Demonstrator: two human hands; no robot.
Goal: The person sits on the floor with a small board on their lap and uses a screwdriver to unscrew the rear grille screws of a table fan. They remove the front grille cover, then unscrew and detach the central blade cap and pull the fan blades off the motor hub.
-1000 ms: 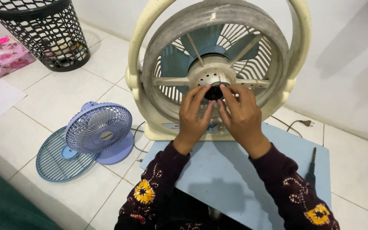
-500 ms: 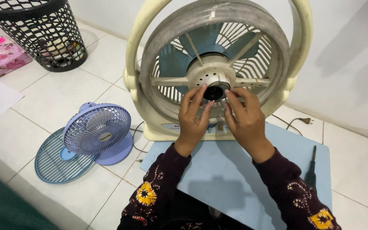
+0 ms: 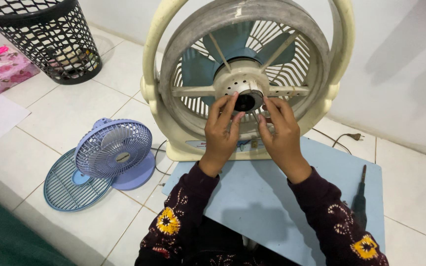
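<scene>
The cream fan [image 3: 247, 74], dusty, with blue blades behind its grille, stood on a blue board [image 3: 272, 197]. The left hand [image 3: 221, 128] and right hand [image 3: 281, 133] pinched its dark hub [image 3: 246, 101].

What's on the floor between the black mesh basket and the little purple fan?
Only bare white tiled floor lies between the black mesh basket and the small purple fan, as the head view shows.

Two bare hands, left hand [image 3: 221, 129] and right hand [image 3: 282, 133], no rings or watch in view, long dark maroon sleeves [image 3: 182, 216], yellow-orange embroidered flowers with pale leaf sprigs, fabric possibly knitted, cuffs at the wrists
</scene>
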